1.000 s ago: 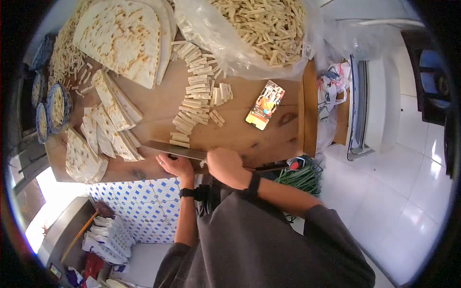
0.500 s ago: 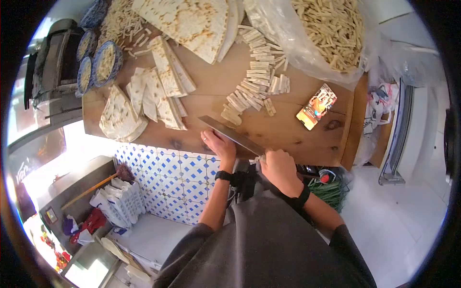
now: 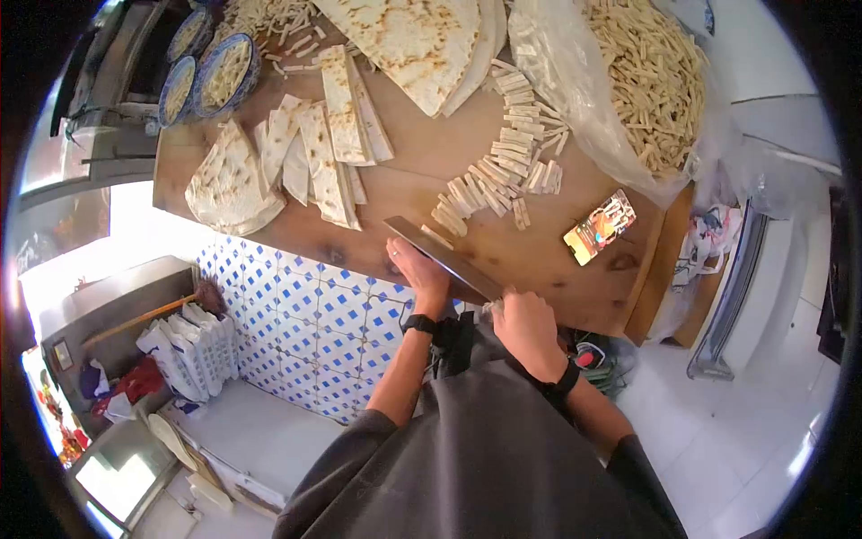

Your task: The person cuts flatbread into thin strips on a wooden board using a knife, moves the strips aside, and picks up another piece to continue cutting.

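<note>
My right hand [image 3: 530, 331] is closed round the handle of a knife [image 3: 446, 260], whose wide blade slants up and left over the table's near edge. Close beside the blade is my left hand [image 3: 418, 268]; its fingers touch or nearly touch the blade, and what lies under them is hidden. Just past the blade, a small cut piece [image 3: 437, 236] lies on the wooden table [image 3: 404, 193]. Beyond it curves a row of cut flatbread strips [image 3: 503, 166]. Wider flatbread strips [image 3: 328, 162] and a folded piece [image 3: 232, 184] lie to the left.
Large flatbread sheets [image 3: 417, 40] lie at the back. A plastic bag [image 3: 575, 99] holds many cut strips [image 3: 646, 81] at the back right. A lit phone [image 3: 600, 226] rests on the right. Patterned bowls [image 3: 226, 75] stand at the back left.
The view has shifted and turned slightly. A small cut piece now lies apart from the row, just beyond the blade. Both hands stay near the table edge, with the knife still in my right hand.
</note>
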{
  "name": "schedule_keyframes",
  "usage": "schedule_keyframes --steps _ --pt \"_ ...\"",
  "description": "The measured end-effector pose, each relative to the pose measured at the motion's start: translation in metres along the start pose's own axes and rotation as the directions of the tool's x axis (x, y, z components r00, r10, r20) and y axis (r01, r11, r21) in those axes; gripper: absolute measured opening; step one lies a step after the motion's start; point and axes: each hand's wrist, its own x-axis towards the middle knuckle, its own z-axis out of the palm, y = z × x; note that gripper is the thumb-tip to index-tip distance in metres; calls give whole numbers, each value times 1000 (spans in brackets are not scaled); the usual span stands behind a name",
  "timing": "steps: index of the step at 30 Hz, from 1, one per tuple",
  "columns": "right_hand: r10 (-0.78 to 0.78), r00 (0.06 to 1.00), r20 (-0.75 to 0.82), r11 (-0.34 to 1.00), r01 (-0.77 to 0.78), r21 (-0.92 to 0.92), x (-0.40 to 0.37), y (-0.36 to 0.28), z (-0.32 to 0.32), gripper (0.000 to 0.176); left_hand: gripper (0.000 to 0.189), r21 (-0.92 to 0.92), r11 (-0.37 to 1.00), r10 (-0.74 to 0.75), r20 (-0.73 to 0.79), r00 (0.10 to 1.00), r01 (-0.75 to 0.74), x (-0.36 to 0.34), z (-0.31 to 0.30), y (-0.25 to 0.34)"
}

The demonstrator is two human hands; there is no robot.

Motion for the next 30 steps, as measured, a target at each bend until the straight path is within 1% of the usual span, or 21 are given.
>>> schedule_keyframes --steps 2,3,5,6,8,11,12,14,15,17,18,20,23,25,27,29,30 --pt "-8 1000 1 1000 8 2 1 1 -2 24 42 -85 990 -108 51 993 112 2 -5 8" --pt "-2 1000 22 1000 2 1 1 1 -2 23 42 -85 990 -113 51 992 117 2 -5 8" --pt "3 999 46 1000 -3 -2 2 1 -3 23 33 -92 992 -82 74 994 89 2 -6 7" --pt "9 998 56 1000 -9 -6 3 0 -3 22 33 -91 992 -85 75 994 92 2 -6 6" --pt "14 998 66 1000 -13 -13 6 -1 -5 22 23 -24 1000 -6 25 1000 7 2 -4 4" --pt "52 993 109 999 -50 -17 9 -3 -4 21 20 -25 1000 -11 6 1000 11 5 -7 8" --pt "52 991 121 999 -50 -18 10 -4 -6 21 20 -25 1000 -16 9 1000 16 5 -7 8" --pt "54 990 131 998 -51 -24 15 -5 -10 20 19 2 997 83 -61 995 -83 8 -6 9" --pt "72 985 158 997 -67 -32 16 -6 -12 20 19 1 997 77 -58 995 -77 9 -7 9" --pt "93 977 190 995 -86 -45 19 -9 -17 20 19 -12 1000 -7 40 999 8 9 -11 9" --pt "108 970 215 994 -101 -45 21 -11 -21 21 19 -13 1000 -14 44 999 15 8 -9 7" --pt "128 961 246 991 -118 -56 25 -13 -27 22 19 -96 995 29 -28 999 -31 4 -4 1" --pt "172 944 281 985 -165 -51 31 -14 -31 25 19 -66 998 -4 -26 1000 2 10 -10 10" --pt "144 949 281 989 -145 -19 34 -13 -33 33 19 -69 998 -13 -18 1000 11 10 -10 8" --pt "162 940 301 987 -159 -34 38 -15 -35 34 18 -71 997 -27 -7 1000 26 11 -10 6" --pt "186 927 325 982 -179 -50 41 -18 -34 34 21 -110 994 6 11 1000 -4 8 -11 3" --pt "194 926 325 981 -186 -55 42 -21 -33 34 21 -110 994 -7 21 1000 9 7 -12 3"
